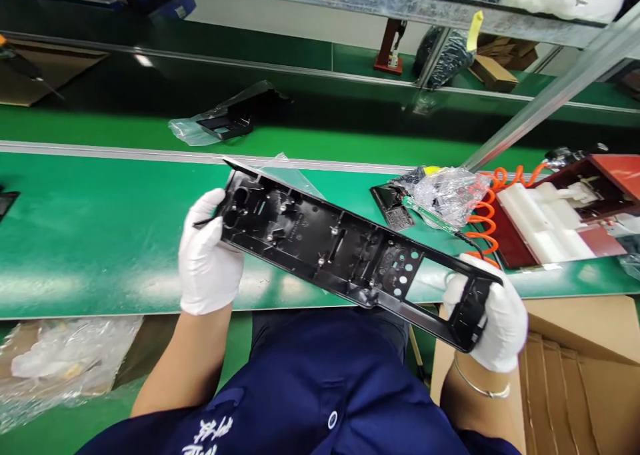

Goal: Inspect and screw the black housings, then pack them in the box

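Note:
A long black plastic housing [315,242] is held up over the front edge of the green bench, its hollow inner side facing me. It slopes down to the right, with a rectangular window and several small round holes near its right end. My left hand [207,258], in a white glove, is closed on the left end. My right hand [500,315], gloved too, grips the right end beside the window. Behind the housing, a clear plastic bag [295,175] lies partly hidden on the bench.
At right are a smaller black part [393,208], a green-handled tool [430,215], crumpled plastic wrap [450,192], an orange coiled hose [485,208] and a red fixture with white blocks [545,222]. A bagged black part [227,122] lies farther back. Below right stands a cardboard box [585,315].

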`<action>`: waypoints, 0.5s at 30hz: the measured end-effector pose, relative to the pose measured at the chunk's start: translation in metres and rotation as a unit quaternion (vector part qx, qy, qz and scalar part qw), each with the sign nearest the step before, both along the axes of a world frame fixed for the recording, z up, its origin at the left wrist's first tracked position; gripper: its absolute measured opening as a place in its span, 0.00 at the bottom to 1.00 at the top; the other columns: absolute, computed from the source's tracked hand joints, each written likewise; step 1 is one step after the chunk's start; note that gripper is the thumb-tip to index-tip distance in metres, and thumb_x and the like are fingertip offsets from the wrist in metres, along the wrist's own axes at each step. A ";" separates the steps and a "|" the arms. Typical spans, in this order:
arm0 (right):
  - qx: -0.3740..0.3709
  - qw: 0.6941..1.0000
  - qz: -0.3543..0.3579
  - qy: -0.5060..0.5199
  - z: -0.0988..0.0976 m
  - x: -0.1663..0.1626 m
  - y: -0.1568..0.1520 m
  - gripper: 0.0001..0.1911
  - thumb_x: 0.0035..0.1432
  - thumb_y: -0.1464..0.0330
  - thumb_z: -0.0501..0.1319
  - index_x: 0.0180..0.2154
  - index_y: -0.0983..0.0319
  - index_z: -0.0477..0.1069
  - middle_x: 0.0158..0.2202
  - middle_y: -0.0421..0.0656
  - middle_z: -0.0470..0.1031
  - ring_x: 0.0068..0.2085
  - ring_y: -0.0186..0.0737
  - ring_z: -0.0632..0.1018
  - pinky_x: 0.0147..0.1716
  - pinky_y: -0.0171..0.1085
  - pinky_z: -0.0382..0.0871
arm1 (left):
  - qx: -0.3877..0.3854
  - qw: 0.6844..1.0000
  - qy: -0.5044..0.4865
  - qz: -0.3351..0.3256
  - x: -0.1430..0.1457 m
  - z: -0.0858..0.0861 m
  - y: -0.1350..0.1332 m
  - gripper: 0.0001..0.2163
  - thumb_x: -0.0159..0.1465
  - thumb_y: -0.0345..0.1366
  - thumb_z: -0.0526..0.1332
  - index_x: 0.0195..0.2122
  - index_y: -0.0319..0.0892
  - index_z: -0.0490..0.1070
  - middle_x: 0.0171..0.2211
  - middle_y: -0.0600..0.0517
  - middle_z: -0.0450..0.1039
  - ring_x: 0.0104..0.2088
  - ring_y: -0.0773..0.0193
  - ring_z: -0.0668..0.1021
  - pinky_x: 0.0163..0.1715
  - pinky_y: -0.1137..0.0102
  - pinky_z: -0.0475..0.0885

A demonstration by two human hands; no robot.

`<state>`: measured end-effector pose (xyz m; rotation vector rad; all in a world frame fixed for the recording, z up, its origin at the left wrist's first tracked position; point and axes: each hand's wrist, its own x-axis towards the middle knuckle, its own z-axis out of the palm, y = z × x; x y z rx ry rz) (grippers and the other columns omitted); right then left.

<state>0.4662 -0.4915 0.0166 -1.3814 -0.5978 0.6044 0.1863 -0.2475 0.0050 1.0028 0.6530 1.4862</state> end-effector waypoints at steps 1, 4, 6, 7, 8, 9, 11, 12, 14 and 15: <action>0.007 1.000 0.014 -0.016 0.002 -0.002 0.001 0.35 0.59 0.46 0.65 0.55 0.67 0.68 0.26 0.42 0.70 0.21 0.33 0.71 0.19 0.31 0.65 | 0.002 1.000 0.004 -0.008 -0.001 -0.002 0.002 0.11 0.62 0.38 0.70 0.46 0.50 0.81 0.44 0.62 0.85 0.49 0.66 0.84 0.48 0.73 0.81; 0.011 0.998 0.036 -0.045 0.006 -0.003 0.004 0.32 0.65 0.48 0.61 0.56 0.69 0.68 0.27 0.43 0.71 0.21 0.31 0.71 0.19 0.29 0.64 | 0.014 1.000 0.012 -0.017 -0.004 -0.004 0.007 0.09 0.67 0.35 0.63 0.46 0.50 0.80 0.44 0.64 0.85 0.55 0.66 0.82 0.51 0.71 0.81; 0.002 0.998 0.046 -0.049 0.006 -0.001 0.005 0.34 0.66 0.48 0.59 0.58 0.69 0.68 0.28 0.44 0.72 0.22 0.29 0.71 0.20 0.27 0.64 | 0.018 0.999 0.031 -0.021 -0.005 -0.004 0.008 0.09 0.68 0.36 0.62 0.46 0.52 0.80 0.45 0.66 0.85 0.61 0.64 0.79 0.53 0.69 0.81; -0.005 0.998 0.047 -0.048 0.005 0.000 0.006 0.34 0.67 0.48 0.58 0.59 0.69 0.68 0.28 0.44 0.72 0.22 0.28 0.70 0.20 0.26 0.64 | 0.018 0.999 0.042 -0.019 -0.006 -0.003 0.009 0.09 0.68 0.36 0.62 0.46 0.53 0.80 0.45 0.67 0.85 0.64 0.63 0.77 0.53 0.68 0.81; -0.015 0.998 0.042 -0.044 0.004 0.001 0.006 0.34 0.67 0.48 0.59 0.60 0.69 0.68 0.29 0.44 0.72 0.22 0.27 0.70 0.21 0.25 0.65 | 0.013 0.998 0.055 -0.025 -0.007 -0.003 0.009 0.10 0.68 0.37 0.61 0.46 0.55 0.79 0.46 0.68 0.85 0.66 0.62 0.75 0.54 0.67 0.81; -0.021 0.999 0.029 -0.035 0.004 0.002 0.006 0.34 0.66 0.48 0.59 0.59 0.69 0.69 0.29 0.44 0.72 0.23 0.26 0.70 0.22 0.24 0.65 | 0.007 0.997 0.068 -0.037 -0.007 -0.002 0.008 0.10 0.68 0.37 0.61 0.46 0.56 0.79 0.47 0.69 0.84 0.67 0.62 0.73 0.55 0.66 0.81; -0.027 1.000 -0.003 -0.011 0.003 0.002 0.006 0.35 0.63 0.47 0.63 0.58 0.69 0.70 0.29 0.43 0.72 0.25 0.25 0.71 0.24 0.23 0.67 | 0.000 0.996 0.067 -0.050 -0.008 -0.003 0.008 0.09 0.68 0.38 0.62 0.47 0.56 0.79 0.47 0.69 0.84 0.68 0.62 0.72 0.56 0.68 0.80; -0.028 1.000 -0.011 -0.001 0.003 0.002 0.007 0.36 0.62 0.47 0.64 0.57 0.69 0.70 0.29 0.43 0.72 0.25 0.25 0.71 0.25 0.23 0.67 | -0.001 0.997 0.057 -0.051 -0.007 -0.004 0.008 0.09 0.67 0.38 0.64 0.47 0.55 0.79 0.47 0.68 0.84 0.68 0.62 0.73 0.55 0.69 0.80; -0.025 1.000 -0.002 -0.008 0.004 0.002 0.006 0.38 0.62 0.45 0.63 0.57 0.70 0.70 0.29 0.44 0.72 0.24 0.27 0.71 0.23 0.25 0.67 | -0.015 0.999 0.028 -0.036 -0.004 -0.005 0.008 0.11 0.65 0.38 0.66 0.49 0.53 0.78 0.48 0.66 0.84 0.65 0.63 0.76 0.55 0.70 0.80; -0.024 0.999 0.014 -0.027 0.005 0.002 0.006 0.38 0.63 0.45 0.62 0.59 0.71 0.70 0.30 0.44 0.72 0.24 0.27 0.71 0.23 0.26 0.66 | -0.025 0.999 0.011 -0.024 -0.002 -0.006 0.010 0.13 0.65 0.39 0.67 0.51 0.52 0.77 0.49 0.64 0.83 0.63 0.63 0.77 0.56 0.70 0.80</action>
